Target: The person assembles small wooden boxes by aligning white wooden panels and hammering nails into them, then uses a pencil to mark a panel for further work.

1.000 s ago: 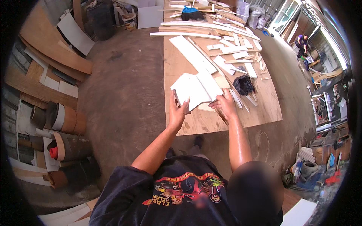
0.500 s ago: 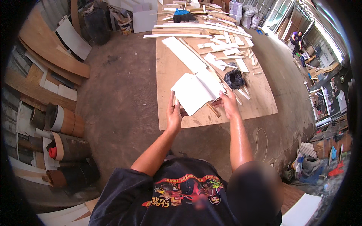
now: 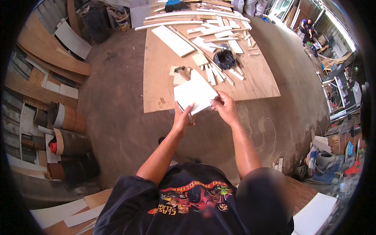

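At frame centre I saw the white square panel [image 3: 194, 94] lifted off the plywood sheet [image 3: 160, 66], left hand [image 3: 183, 117] pinching its lower edge, right hand [image 3: 225, 107] clamped on its right corner. Picked up, then; white strips [image 3: 213, 72] lay unsorted above it.

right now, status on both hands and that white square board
Left hand and right hand both gripping the white square board. Board lifted over the plywood sheet's near edge. Nothing blocking.
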`<action>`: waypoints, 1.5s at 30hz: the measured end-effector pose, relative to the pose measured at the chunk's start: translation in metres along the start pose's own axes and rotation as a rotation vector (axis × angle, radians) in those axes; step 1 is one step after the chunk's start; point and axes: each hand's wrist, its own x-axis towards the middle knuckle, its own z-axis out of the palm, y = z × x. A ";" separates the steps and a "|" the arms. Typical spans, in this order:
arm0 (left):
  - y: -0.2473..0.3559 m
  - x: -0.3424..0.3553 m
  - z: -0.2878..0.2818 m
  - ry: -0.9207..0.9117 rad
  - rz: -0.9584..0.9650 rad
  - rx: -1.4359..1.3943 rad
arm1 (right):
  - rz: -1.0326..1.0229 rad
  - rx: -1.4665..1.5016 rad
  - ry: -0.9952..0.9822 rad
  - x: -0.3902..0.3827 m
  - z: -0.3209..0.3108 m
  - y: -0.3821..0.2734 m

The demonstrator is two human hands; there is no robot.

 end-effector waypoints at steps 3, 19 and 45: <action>-0.026 -0.003 -0.011 -0.132 -0.232 -0.199 | -0.055 -0.081 -0.011 -0.028 0.000 -0.016; -0.038 -0.061 0.019 -0.734 -0.339 -0.513 | -0.091 0.063 -0.007 -0.100 -0.029 -0.009; -0.076 -0.017 -0.027 -0.234 -0.043 -0.209 | 0.120 0.174 -0.056 -0.074 -0.021 -0.009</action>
